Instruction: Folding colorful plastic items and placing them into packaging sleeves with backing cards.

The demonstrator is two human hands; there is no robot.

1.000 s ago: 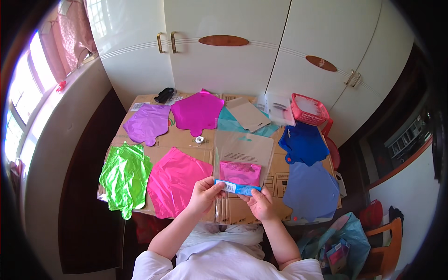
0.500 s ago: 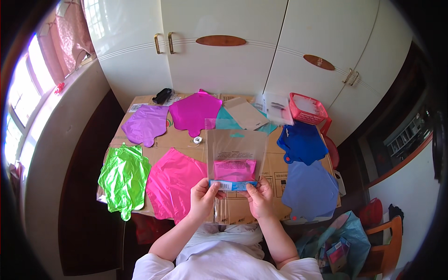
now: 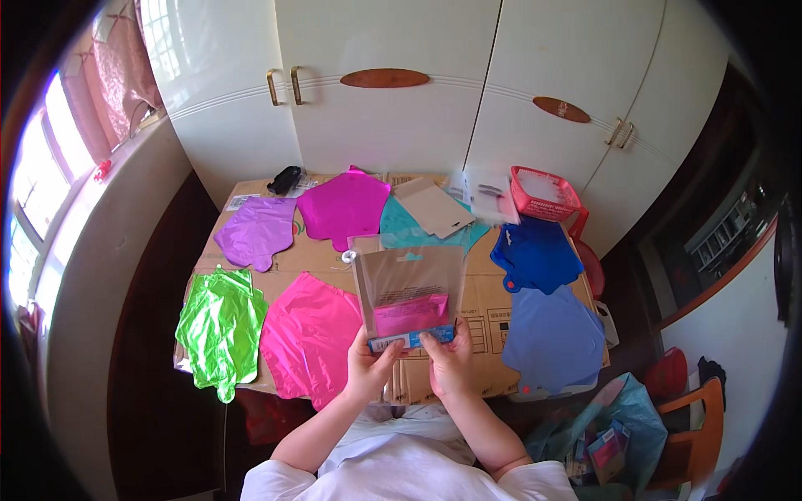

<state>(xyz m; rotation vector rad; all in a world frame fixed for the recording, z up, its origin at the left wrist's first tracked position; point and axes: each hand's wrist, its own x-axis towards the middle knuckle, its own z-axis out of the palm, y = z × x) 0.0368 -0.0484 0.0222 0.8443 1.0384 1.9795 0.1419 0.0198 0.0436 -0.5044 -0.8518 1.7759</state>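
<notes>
Basically, both hands are on one clear packet [image 3: 453, 280], held up over the near middle of the cardboard [image 3: 280, 264] w/ its blue strip [image 3: 415, 339] at the near end. Left hand [image 3: 372, 367] grips the strip's left end, thumb on top; right hand [image 3: 452, 363] does same at the right end, so both are narrow, pinched on the packet, w/ a gap b/w the thumbs. Inside it: folded pink foil [image 3: 411, 316] just beyond the strip, plus a greyish-brown backing card [image 3: 401, 274] w/ a slot at the far end; print too small to tell. Just left of the packet's far end, a small white roll [image 3: 347, 257]. Flat shapes lie all round: hot-pink one [image 3: 307, 338] near left, next to the left hand; shiny green one [image 3: 221, 330] left of that; lilac one [image 3: 257, 232] far left; magenta one [image 3: 344, 204] far, approx. centre; teal one [image 3: 398, 227] beyond the packet, partly under a beige card [image 3: 433, 207]; dark-blue one [image 3: 539, 257] on the right, periwinkle one [image 3: 555, 338] nearer. Far right corner has a red basket [image 3: 547, 209]; far left, a small black obj. [image 3: 285, 179], exact kind unclear. Near right, off the cardboard: teal plastic bag [image 3: 642, 413] by a wooden chair [image 3: 710, 430].
</notes>
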